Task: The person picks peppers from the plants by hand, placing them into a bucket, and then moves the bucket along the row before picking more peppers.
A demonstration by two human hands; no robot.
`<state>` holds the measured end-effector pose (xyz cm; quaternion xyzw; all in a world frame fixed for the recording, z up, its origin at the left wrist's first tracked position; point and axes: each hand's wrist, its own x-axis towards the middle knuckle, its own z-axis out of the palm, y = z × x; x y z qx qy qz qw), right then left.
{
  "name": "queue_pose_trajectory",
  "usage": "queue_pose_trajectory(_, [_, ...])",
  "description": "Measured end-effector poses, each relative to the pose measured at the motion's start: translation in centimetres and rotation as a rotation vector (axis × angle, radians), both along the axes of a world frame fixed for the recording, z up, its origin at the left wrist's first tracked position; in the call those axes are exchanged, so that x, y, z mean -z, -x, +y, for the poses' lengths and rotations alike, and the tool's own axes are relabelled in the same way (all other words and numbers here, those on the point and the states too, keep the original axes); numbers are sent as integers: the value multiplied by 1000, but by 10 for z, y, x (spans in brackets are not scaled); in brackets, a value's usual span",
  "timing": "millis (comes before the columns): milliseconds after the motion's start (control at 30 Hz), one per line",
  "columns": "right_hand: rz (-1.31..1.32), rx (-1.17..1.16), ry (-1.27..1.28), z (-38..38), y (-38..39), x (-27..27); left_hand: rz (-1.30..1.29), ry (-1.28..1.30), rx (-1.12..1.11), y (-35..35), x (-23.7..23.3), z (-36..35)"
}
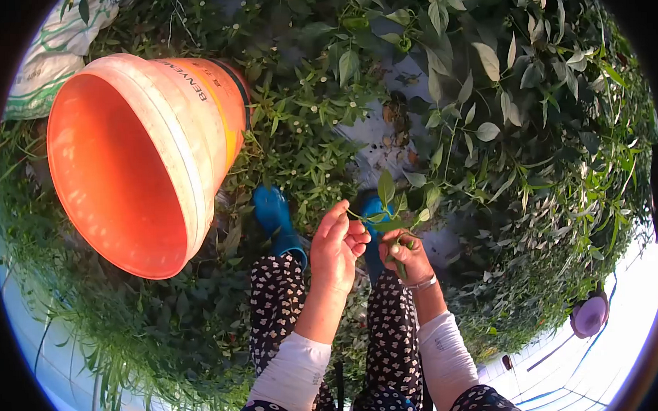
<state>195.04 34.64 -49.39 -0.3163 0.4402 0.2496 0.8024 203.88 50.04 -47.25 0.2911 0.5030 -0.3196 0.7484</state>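
A leafy green sprig (386, 191) stretches between my two hands, above a blue boot (377, 208). My left hand (335, 252) pinches a thin stem end of it between thumb and forefinger, the other fingers curled. Closed round the lower part of the sprig is my right hand (410, 259), with a bracelet at its wrist. Slim green pieces (401, 267), like stems or small pods, poke out between its fingers; what else lies in that palm is hidden.
An orange bucket (118, 176) with black lettering stands at the left, its mouth towards me. Behind it lies a white and green sack (45, 67). Dense leafy plants (486, 135) rise on the right; low weeds (290, 127) cover the ground around pale sheeting (377, 138).
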Motion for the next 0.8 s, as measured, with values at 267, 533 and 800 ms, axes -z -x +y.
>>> queue_pose_trajectory(267, [-203, 245, 198, 39, -143, -69, 147, -143, -5, -10, -12, 1])
queue_pose_trajectory(533, [-56, -341, 233, 35, -142, -28, -97, -125, 106, -1, -9, 11])
queue_pose_trajectory(800, [-517, -1164, 621, 46, -89, -43, -271, -187, 167, 12, -11, 6])
